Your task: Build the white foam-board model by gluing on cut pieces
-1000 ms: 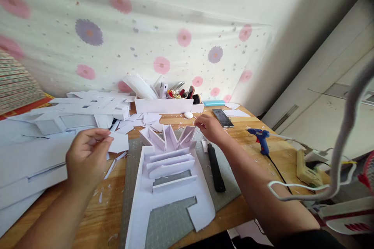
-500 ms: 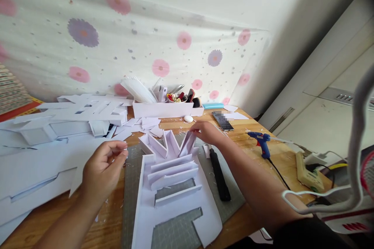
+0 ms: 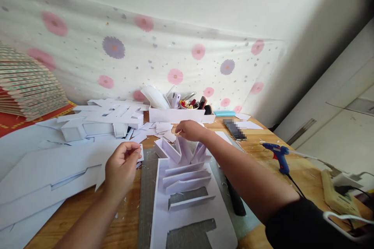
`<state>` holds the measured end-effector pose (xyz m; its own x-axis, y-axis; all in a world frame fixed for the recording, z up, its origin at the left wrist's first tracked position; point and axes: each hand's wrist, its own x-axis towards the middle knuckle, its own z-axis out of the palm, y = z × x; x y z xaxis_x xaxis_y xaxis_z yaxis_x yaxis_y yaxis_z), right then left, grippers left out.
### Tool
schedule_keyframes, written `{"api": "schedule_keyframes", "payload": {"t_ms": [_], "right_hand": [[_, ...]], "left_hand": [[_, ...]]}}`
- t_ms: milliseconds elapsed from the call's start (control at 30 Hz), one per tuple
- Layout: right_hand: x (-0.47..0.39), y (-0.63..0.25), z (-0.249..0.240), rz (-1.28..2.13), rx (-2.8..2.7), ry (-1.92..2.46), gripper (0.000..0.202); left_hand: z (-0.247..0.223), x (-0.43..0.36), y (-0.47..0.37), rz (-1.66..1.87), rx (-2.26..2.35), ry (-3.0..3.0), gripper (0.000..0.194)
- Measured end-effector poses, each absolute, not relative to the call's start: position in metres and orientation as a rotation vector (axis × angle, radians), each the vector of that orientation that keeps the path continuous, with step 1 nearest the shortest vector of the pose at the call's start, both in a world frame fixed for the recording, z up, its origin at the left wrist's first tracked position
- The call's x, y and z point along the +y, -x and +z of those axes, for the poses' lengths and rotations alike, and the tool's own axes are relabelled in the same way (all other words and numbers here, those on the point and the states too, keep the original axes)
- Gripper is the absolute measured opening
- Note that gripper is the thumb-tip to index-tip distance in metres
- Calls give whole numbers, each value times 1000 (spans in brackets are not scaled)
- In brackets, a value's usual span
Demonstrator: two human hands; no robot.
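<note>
My left hand (image 3: 124, 165) pinches a small white board piece (image 3: 142, 152) between thumb and fingertips, left of the cutting mat. My right hand (image 3: 189, 130) is above the far end of a white board structure (image 3: 193, 218), close to loose white scraps (image 3: 162, 127). Its fingers are bent down and drawn together; whatever is between them, if anything, is hidden. The structure lies on a grey-green cutting mat (image 3: 147, 194), with upright strips across it, cut-out openings and angled walls at its far end. Under my right forearm, a black-handled tool (image 3: 236, 200) is partly hidden.
A blue glue gun (image 3: 279, 155) with a cable lies on the right, near a power strip (image 3: 336, 198). A phone (image 3: 234, 129) is behind. At the back stands a white organizer box (image 3: 175, 116). White board sheets (image 3: 70, 163) and stacked bundles (image 3: 32, 81) fill the left.
My right hand has moved left from the structure's far right wall towards the scraps. My left hand keeps its piece. The view has shifted left.
</note>
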<state>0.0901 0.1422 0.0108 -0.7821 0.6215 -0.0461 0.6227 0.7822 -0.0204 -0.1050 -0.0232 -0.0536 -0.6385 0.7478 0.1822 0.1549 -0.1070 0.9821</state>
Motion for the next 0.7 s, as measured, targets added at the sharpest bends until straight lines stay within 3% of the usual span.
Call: {"api": "schedule_keyframes", "payload": {"t_ms": [133,300,367,567,700], "right_hand": [[163,-31,6,-21,2719,-1001,22],[178,2,-5,-61,2568,-1062,43],[179,4,-3,-113,2580,-1071,47],[177,-24,25,-359,2808,-1139,29],[170,-48,38,-561,2921,-1174,31]], "left_hand": [[-57,-21,111,1823,1716,-929,26],[-62,-18,114,1824,1671,-927,24],[-64,-18,114,1813,1658,-945,23],[-66,-20,112,1798,1642,-1020,21],[-65,-18,111,1781,1622,-1050,25]]}}
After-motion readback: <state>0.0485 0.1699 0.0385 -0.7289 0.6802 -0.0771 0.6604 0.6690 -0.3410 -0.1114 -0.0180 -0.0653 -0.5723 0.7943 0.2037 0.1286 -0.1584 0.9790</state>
